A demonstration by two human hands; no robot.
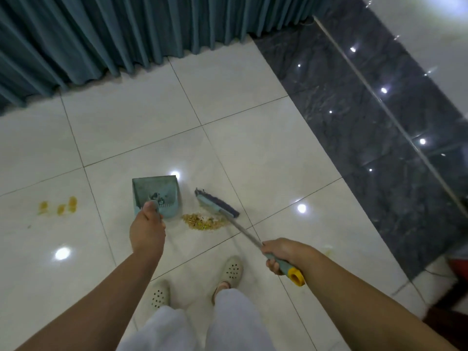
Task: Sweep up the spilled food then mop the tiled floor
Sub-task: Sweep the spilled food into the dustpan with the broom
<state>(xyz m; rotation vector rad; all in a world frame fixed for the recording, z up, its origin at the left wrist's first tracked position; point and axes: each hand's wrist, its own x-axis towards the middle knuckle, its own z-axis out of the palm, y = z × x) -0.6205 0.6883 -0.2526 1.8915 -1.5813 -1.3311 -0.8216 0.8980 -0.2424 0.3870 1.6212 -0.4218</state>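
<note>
Broom (217,206): head beside spilled food (203,220) on tiled floor (253,153); handle slants back-right into right hand (281,254), fingers wrapped. Dustpan (155,192): mouth faces away; left hand (147,230) grips it.

My left hand (148,228) grips dustpan (155,195) | my right hand (279,254) grips broom (217,205) | crumb pile (203,221) between them

Tan crumb pile (204,222) between teal dustpan (155,193) and broom head (216,206)

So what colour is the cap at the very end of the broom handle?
Yellow. The cap sits just past the right hand on the broom; the head view shows it clearly.
</note>
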